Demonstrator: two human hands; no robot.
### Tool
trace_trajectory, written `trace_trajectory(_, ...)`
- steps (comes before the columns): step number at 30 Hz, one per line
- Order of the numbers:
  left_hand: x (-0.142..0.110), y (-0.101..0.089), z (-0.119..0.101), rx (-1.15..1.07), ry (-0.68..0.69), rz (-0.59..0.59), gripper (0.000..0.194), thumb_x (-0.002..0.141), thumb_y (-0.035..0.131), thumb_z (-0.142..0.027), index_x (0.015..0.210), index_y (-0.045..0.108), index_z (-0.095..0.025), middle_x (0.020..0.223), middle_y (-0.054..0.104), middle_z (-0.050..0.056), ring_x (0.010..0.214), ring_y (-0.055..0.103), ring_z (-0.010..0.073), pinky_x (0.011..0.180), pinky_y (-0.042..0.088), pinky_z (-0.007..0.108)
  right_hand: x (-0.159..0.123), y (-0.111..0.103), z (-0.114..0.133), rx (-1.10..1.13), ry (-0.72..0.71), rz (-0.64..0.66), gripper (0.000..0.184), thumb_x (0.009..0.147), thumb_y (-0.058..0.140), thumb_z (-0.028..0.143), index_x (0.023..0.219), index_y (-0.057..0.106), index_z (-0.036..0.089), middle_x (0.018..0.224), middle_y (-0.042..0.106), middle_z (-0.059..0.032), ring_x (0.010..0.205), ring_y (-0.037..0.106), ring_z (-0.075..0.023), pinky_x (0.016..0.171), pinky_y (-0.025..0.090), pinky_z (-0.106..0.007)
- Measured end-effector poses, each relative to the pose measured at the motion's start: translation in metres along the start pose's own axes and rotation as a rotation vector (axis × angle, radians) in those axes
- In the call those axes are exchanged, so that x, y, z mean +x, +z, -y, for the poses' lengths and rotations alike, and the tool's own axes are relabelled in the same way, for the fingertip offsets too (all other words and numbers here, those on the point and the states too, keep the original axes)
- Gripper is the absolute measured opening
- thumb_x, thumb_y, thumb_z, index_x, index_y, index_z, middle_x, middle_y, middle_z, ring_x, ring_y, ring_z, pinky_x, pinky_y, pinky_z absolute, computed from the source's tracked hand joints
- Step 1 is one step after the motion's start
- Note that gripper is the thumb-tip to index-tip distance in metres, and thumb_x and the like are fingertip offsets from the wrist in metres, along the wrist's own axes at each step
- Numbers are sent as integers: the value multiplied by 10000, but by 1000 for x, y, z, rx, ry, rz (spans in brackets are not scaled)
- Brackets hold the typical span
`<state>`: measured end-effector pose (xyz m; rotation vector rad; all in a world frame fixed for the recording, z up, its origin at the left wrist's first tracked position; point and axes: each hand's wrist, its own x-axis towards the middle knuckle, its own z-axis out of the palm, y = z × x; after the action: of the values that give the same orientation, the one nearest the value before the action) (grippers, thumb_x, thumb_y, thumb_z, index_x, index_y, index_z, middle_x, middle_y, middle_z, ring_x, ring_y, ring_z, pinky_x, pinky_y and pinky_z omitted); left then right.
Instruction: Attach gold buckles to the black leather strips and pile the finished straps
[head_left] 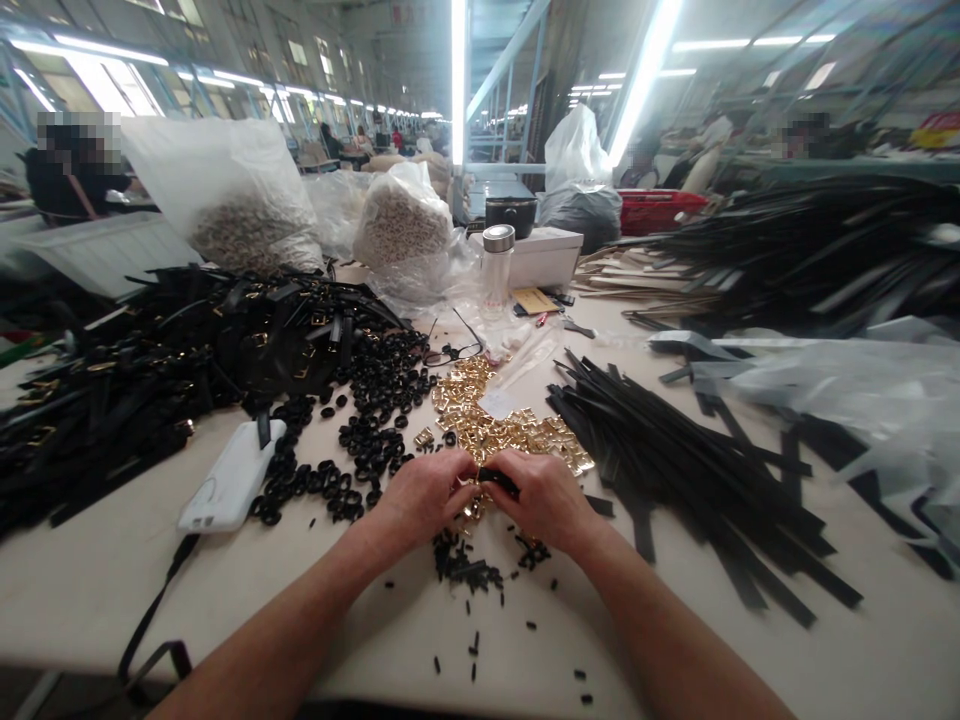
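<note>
My left hand (431, 492) and my right hand (546, 498) meet over the middle of the table, fingertips almost touching. A short black strap (498, 481) is pinched in my right hand, its end pointing at the left fingertips. The left fingers are closed at that end; a bit of gold shows there, but what they grip is mostly hidden. Just beyond the hands spreads a pile of gold buckles (517, 432). Small black offcuts (466, 570) lie scattered below the hands. To the left are many black loops (367, 440); on the right lies a fan of flat black straps (675, 450).
Finished-looking buckled straps (247, 330) heap up at left, beside a white power bank (232, 478) with a cable. Eyeglasses (457, 350), a glass bottle (497, 270) and a white box (544, 256) stand farther back. Plastic bags (405, 225) and more black strips (825, 250) flank them.
</note>
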<state>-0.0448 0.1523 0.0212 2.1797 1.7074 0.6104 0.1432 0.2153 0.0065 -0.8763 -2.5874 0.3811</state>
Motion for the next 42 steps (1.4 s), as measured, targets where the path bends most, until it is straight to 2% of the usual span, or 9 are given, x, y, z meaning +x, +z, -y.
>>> trace_trajectory(10,-4,-3,-2,76,67,37,61,861,600,-232,846,558,-190,791,624,12,705,579,169,644,450,288,0,0,1,6,-10,25,85,889,591,284,903,599,200,837,688,-21,749,629,-161,637,363,-250)
trace_trajectory(42,-4,-3,-2,73,71,61,56,852,601,-231,873,563,-196,808,632,19,733,590,180,691,473,304,0,1,0,-14,-22,43,82,888,579,279,912,604,205,839,691,-23,725,626,-159,626,363,-256)
